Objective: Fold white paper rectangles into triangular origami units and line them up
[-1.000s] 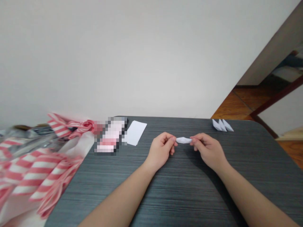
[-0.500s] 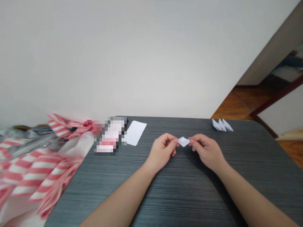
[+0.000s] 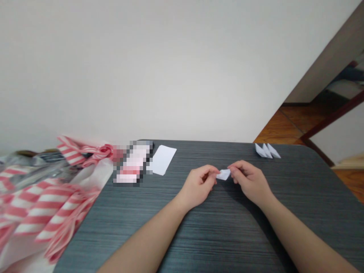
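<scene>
A small folded white paper piece (image 3: 223, 174) hangs just above the dark striped table (image 3: 216, 235), near its middle. My left hand (image 3: 199, 184) pinches its left edge with thumb and forefinger. My right hand (image 3: 248, 180) is closed on its right edge, fingers curled. The two hands almost touch over the paper, which is partly hidden by the fingertips.
A flat white sheet of paper (image 3: 163, 159) lies at the back left of the table. Three small folded white paper pieces (image 3: 267, 150) sit at the back right. Red-and-white striped plastic bags (image 3: 42, 204) pile at the left edge. A wooden floor shows beyond the right side.
The paper was stretched out long between my hands, then pushed together into a compact shape. Both hands came closer and lowered slightly toward the table.
</scene>
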`<state>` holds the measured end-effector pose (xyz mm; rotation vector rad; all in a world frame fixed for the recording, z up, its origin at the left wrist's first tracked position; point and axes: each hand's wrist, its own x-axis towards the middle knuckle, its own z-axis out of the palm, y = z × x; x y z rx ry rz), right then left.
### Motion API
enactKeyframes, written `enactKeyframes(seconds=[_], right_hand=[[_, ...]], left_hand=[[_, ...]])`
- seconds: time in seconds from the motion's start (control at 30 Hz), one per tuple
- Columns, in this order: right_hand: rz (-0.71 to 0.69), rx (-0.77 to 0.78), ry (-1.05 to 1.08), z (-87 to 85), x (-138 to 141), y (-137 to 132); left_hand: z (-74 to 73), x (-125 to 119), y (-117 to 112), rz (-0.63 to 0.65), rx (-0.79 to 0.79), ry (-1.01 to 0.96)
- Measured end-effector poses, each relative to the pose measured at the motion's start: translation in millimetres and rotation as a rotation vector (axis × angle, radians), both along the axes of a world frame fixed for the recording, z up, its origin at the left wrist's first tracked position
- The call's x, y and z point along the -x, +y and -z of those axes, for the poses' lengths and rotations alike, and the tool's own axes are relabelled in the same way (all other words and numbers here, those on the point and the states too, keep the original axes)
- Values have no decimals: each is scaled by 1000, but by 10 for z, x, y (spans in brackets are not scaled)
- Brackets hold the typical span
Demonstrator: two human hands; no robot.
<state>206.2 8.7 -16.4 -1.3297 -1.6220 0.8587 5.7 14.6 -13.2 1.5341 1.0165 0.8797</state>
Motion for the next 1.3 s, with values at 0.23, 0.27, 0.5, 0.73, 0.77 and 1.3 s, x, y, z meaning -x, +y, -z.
enactKeyframes(seconds=[0.23,0.27,0.5,0.73,0.77,1.3], right_hand=[[-31,61,-14,-46,14,-4],[-36,73,-14,-56,20,-5],[-60,127,35,-96,45,-8],[-115,172,150,-56,65,-14],[-117,159,210,-47,68,-17],[-197,-189,-88,-68,69,-44]], left_hand=[[-48,0,-21,64,-140,209],[-51,2,-22,74,-154,230],[-84,18,-24,143,-355,250],[-77,13,0,106,-174,208],[-72,12,6,87,-104,163],[-18,7,59,33,211,-135]])
